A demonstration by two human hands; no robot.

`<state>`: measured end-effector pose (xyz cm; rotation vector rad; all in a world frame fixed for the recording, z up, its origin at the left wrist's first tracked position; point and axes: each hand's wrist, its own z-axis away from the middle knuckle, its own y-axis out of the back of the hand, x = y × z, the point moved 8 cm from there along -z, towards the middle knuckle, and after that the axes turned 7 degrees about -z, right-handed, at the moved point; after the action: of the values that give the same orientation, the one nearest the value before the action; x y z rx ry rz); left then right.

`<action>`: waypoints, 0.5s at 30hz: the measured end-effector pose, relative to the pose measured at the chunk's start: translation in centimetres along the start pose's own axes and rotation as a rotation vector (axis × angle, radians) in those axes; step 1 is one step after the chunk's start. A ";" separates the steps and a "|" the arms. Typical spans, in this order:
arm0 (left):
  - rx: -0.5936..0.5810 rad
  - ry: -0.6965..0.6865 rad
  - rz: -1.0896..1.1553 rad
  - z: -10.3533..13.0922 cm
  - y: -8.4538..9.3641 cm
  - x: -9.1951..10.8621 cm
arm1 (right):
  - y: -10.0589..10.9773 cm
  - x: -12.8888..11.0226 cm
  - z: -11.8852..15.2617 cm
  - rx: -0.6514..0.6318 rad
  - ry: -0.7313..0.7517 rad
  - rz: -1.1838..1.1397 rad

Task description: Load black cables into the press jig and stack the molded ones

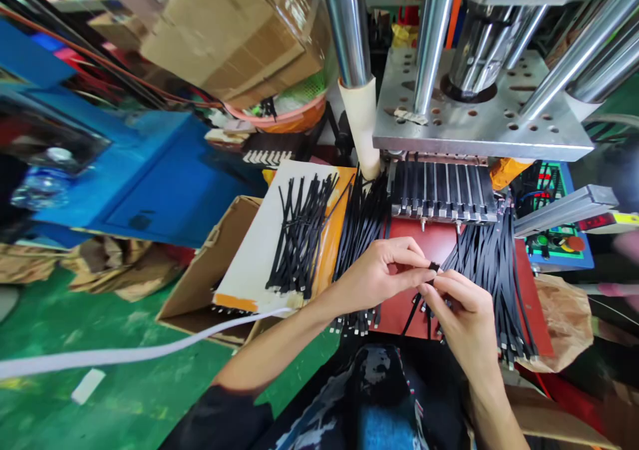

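My left hand (382, 273) and my right hand (464, 310) meet over the red work surface (399, 237). Thumb and forefinger of each pinch the dark end of a black cable (434, 266); most of it is hidden by the fingers. Flat black cables with metal-tipped ends lie in a bundle (482, 263) right of my right hand. Another cable bundle (357, 237) lies beside and beneath my left wrist. Just beyond my fingers, a slotted metal fixture (444, 190) holds several black cables side by side.
A press with a thick steel plate (484, 140) and upright rods stands over the fixture. More cables (302, 233) lie on a white board (249, 263) across an open carton (210, 257). A control box (562, 250) with buttons sits at right. A white hose (150, 355) crosses at left.
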<state>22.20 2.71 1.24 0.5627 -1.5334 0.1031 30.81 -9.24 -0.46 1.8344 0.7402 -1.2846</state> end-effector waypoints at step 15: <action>0.484 -0.102 -0.637 -12.3 6.5 -6.4 | 1.0 3.7 -5.1 -0.424 -0.280 -0.067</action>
<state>30.43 15.15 -2.35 1.4346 -1.3592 -0.0496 35.38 -5.33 -2.69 1.2730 0.8476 -1.2775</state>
